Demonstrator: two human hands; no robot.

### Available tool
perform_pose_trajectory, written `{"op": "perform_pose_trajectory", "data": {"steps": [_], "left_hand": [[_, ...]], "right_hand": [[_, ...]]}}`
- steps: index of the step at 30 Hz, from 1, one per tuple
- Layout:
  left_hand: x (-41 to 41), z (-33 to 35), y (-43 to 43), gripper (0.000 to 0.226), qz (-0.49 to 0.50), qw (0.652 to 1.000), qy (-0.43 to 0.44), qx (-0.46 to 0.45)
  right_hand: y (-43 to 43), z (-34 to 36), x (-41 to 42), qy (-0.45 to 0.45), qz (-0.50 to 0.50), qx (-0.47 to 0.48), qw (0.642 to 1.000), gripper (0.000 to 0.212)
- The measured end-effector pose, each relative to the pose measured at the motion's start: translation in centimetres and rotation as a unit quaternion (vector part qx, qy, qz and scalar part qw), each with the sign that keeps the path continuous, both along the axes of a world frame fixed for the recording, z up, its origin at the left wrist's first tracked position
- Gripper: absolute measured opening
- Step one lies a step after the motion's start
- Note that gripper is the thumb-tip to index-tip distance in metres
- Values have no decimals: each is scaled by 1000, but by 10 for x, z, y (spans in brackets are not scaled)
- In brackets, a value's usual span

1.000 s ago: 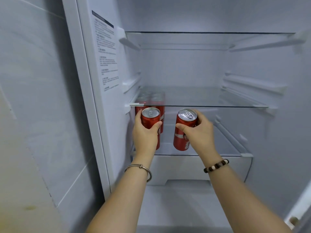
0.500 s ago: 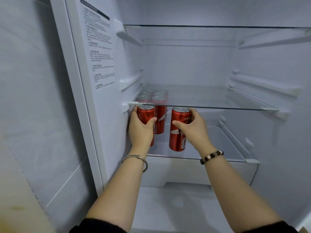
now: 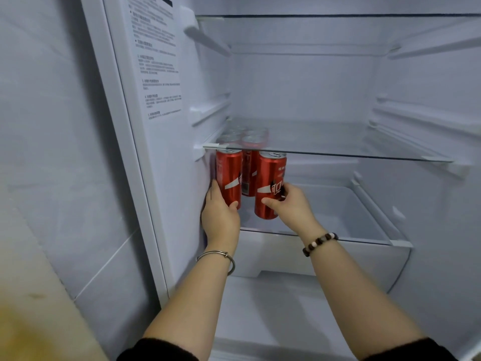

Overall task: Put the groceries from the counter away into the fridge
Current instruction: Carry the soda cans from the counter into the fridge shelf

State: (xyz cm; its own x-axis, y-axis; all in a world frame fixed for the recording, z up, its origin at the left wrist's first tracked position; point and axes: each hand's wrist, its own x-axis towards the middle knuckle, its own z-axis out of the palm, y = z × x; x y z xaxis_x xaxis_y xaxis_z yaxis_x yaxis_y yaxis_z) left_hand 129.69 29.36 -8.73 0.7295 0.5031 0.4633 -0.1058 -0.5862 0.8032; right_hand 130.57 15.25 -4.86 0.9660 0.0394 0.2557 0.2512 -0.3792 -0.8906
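Reaching into the fridge [image 3: 299, 87], both hands hold upright red cans in the space under the glass shelf [image 3: 338, 150]. The left hand [image 3: 220, 220] is curled round the lower part of the left can [image 3: 229, 175], thumb on its front and fingers behind it against the left wall; the can's base is hidden by the hand. The right hand [image 3: 291, 207] grips the right can [image 3: 269, 178] low down, thumb across the front and fingers wrapped round the right side. That can's base sits at the lower shelf [image 3: 351, 212], though whether it touches cannot be told. The two cans stand just beside each other at the shelf's front left, their tops close under the glass. Rear cans [image 3: 249, 175] stand behind them, and their tops show dimly through the glass. A bangle [image 3: 218, 256] circles the left wrist and a bead bracelet [image 3: 320, 243] the right. A printed label [image 3: 158, 69] is stuck on the left wall, and a top shelf [image 3: 338, 16] spans the compartment above.
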Motion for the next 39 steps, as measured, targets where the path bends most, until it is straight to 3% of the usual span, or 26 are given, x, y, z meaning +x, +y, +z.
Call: {"op": "perform_pose_trajectory", "data": {"steps": [7, 25, 33, 39], "left_hand": [[2, 2, -2, 67, 12, 1000, -11, 14], [10, 1, 0, 59, 17, 998, -52, 20], [5, -10, 7, 35, 11, 970, -167, 177], [-1, -15, 13, 49, -26, 958, -112, 264]], "right_hand": [[20, -7, 13, -6, -8, -4, 1000, 55], [39, -16, 24, -18, -9, 23, 1000, 52], [38, -19, 24, -26, -7, 32, 999, 51], [32, -18, 24, -15, 20, -9, 1000, 51]]}}
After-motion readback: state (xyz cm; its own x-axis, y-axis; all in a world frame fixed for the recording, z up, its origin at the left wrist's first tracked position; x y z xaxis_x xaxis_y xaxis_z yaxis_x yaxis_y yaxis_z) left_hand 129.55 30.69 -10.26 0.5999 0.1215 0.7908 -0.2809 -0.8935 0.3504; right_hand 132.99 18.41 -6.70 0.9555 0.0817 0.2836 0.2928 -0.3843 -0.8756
